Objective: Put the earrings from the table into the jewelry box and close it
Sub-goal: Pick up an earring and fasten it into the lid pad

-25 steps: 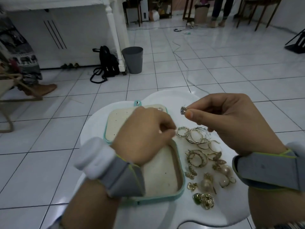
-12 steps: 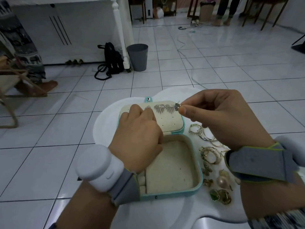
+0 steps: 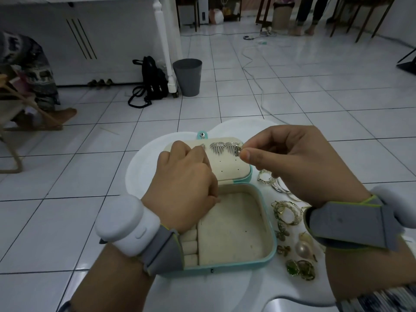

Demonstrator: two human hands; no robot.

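Observation:
A teal jewelry box (image 3: 273, 248) lies open on the white table (image 3: 144, 172), with a cream lining and ring rolls at its left. Its lid (image 3: 227, 170) stands behind it, and silver leaf earrings (image 3: 218, 148) are pinned along the lid's top. My right hand (image 3: 299, 163) pinches a small silver earring (image 3: 237, 151) at the lid's upper right corner. My left hand (image 3: 182, 188) is curled over the lid's left part and holds it. Loose gold hoops (image 3: 287, 211), a pearl earring (image 3: 304, 248) and green earrings (image 3: 300, 269) lie to the right of the box.
The table's edge curves close around the box on the left and far sides. On the tiled floor beyond are a grey bin (image 3: 187, 76), a black backpack (image 3: 153, 81), a white cable (image 3: 261, 95) and a wooden chair (image 3: 13, 122) at far left.
My right hand has brought the small silver earring down to the lid's upper right corner. My left hand has settled on the lid's left side.

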